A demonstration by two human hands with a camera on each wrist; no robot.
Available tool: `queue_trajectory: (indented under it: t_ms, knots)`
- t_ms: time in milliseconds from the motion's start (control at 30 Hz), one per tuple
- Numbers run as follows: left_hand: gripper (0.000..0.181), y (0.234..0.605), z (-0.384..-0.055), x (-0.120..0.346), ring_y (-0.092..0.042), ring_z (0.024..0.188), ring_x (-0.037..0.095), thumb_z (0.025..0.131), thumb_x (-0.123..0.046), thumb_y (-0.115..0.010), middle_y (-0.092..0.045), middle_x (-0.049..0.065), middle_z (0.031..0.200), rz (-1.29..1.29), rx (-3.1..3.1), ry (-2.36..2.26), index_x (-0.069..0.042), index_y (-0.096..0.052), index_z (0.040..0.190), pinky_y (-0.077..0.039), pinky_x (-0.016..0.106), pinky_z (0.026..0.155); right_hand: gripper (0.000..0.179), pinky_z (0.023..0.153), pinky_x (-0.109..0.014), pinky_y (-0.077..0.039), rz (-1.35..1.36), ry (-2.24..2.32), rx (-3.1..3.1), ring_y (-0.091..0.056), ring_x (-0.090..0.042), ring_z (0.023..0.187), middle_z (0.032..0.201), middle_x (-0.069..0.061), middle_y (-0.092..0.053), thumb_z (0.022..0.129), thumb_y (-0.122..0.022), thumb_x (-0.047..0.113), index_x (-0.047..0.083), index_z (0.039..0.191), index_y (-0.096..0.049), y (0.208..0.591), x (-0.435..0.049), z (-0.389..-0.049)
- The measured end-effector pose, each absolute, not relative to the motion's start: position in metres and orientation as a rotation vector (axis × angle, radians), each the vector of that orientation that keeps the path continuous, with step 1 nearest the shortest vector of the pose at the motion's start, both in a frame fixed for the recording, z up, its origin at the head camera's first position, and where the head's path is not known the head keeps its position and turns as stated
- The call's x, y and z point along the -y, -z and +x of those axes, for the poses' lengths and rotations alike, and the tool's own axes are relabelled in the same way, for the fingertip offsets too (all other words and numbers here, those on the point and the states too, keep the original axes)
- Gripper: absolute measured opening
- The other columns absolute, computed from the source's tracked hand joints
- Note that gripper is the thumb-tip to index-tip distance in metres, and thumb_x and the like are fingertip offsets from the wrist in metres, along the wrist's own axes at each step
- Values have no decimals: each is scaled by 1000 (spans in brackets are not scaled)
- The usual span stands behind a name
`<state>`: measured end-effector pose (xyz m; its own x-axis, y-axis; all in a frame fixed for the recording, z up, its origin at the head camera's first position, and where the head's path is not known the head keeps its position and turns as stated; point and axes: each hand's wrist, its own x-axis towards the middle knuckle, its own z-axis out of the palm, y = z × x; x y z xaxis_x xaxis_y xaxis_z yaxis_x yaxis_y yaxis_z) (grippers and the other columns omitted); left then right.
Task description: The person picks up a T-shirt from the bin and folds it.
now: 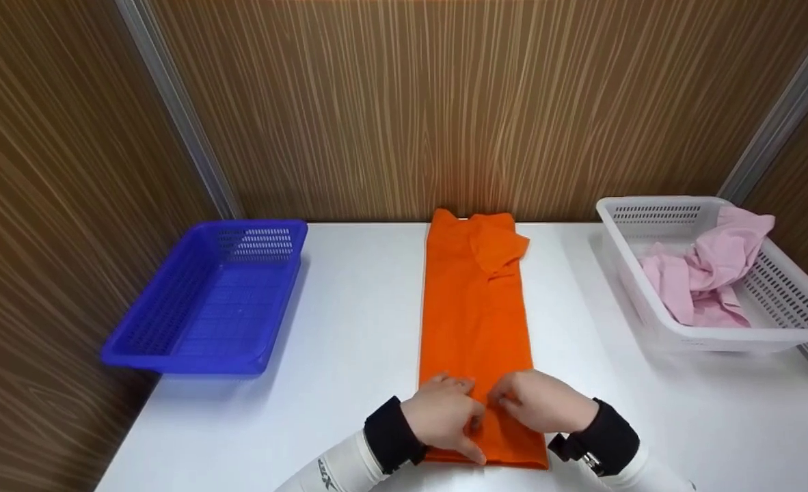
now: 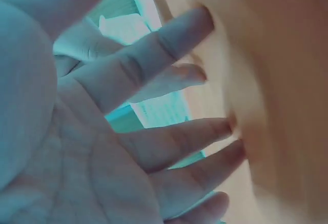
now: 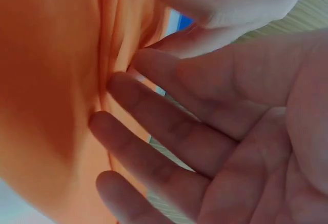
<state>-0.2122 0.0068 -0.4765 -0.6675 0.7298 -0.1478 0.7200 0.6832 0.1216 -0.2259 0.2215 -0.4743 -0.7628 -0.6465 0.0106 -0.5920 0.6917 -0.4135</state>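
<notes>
A folded orange garment (image 1: 474, 321) points lengthwise at the bench's (image 1: 356, 321) far edge, its near part touched by the spread left hand (image 1: 441, 414) and straight-fingered right hand (image 1: 545, 402).

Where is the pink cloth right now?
In the head view, the pink cloth lies crumpled inside the white basket on the right side of the table, to the right of the orange garment.
</notes>
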Motion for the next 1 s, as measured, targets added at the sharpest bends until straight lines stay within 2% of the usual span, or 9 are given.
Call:
queue_trajectory:
  t_ms: [100,233,433,567,633,700,800,900,1000]
  knots:
    - [57,476,-205,-9,-53,116,17,68,-69,-85,-61,0,125,1198,-2721,29,-25,-71,102,-45,31,102,19,75,-34,-59,-1051,555,-2770,-70,-10,82,91,1,-78,91,-65,3,11,97,-81,472,-218,-218]
    - [73,477,-198,-15,-48,100,15,70,-64,-87,-56,1,117,1234,-2728,156,-18,-67,123,-46,25,86,17,64,-26,-52,-1066,548,-2752,-56,-2,66,79,6,-72,92,-65,4,12,88,-79,468,-213,-212]
    - [52,483,-193,-22,-59,101,15,81,-41,-83,-62,0,132,1246,-2755,189,-19,-69,125,-51,27,88,20,59,-21,-45,-1113,556,-2744,-47,0,59,69,10,-63,88,-64,1,15,79,-74,467,-208,-205]
    - [38,486,-196,-22,-57,87,12,82,-38,-80,-65,-3,116,1283,-2792,149,-18,-72,114,-50,24,76,17,59,-20,-47,-1138,565,-2733,-50,3,61,70,11,-66,93,-65,10,17,81,-75,466,-209,-206]
    - [36,485,-199,-20,-62,90,10,85,-38,-78,-68,-4,113,1245,-2805,78,-18,-72,113,-52,25,75,12,60,-20,-47,-1125,572,-2717,-52,3,63,75,11,-69,96,-68,22,16,88,-76,465,-211,-205]
    - [30,483,-205,-18,-64,89,8,88,-35,-75,-70,-5,105,1183,-2799,-44,-18,-71,112,-53,26,73,24,61,-22,-46,-1095,566,-2713,-53,1,66,80,11,-69,93,-74,39,15,98,-75,465,-212,-204]
    - [21,479,-212,-14,-62,81,7,92,-29,-70,-70,-7,95,1082,-2772,-239,-18,-66,109,-50,26,67,52,64,-25,-45,-1047,529,-2736,-52,-2,71,85,12,-65,78,-84,54,15,108,-69,465,-212,-200]
    - [14,478,-217,-12,-55,71,9,93,-24,-66,-64,-6,86,1036,-2737,-350,-17,-60,103,-46,27,63,49,64,-27,-46,-1061,478,-2810,-52,-6,72,83,11,-59,74,-90,43,14,104,-63,470,-208,-197]
    - [17,478,-217,-10,-58,78,9,96,-28,-64,-66,-4,92,1067,-2723,-333,-15,-60,106,-50,27,70,29,63,-29,-50,-1115,430,-2904,-57,-12,70,80,7,-60,79,-85,14,13,95,-60,476,-205,-196]
